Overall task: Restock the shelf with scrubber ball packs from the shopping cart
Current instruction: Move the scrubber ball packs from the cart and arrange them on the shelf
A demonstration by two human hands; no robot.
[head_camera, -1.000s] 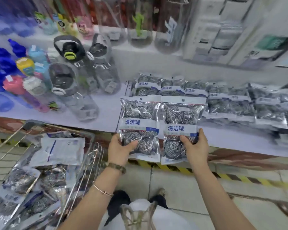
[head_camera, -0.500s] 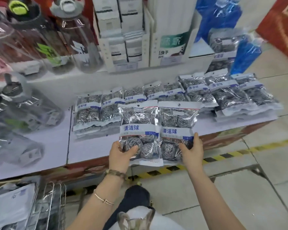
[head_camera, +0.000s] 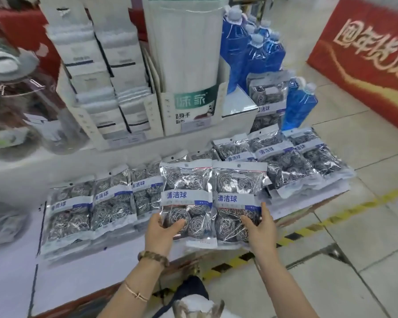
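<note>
**A:** what changed in the last second?

**B:** mostly the view. It swung right and the shopping cart dropped out of shot. The left hand [head_camera: 161, 232] pinches a clear-plastic pack of silver steel scrubber balls [head_camera: 185, 198] by its bottom edge, thumb on top. The right hand [head_camera: 260, 228] pinches the twin pack [head_camera: 238, 198] the same way. Both are now held over the row of matching packs [head_camera: 110, 203] on the white shelf [head_camera: 83, 278].

**A:** so not down yet?

**B:** nope, I'd guess setting them down comes next.

Pale floor tiles [head_camera: 365, 260] under me; yellow-black hazard tape [head_camera: 303, 232] skirts the white shelf [head_camera: 78, 271], red banner [head_camera: 365, 65] to its right
</note>
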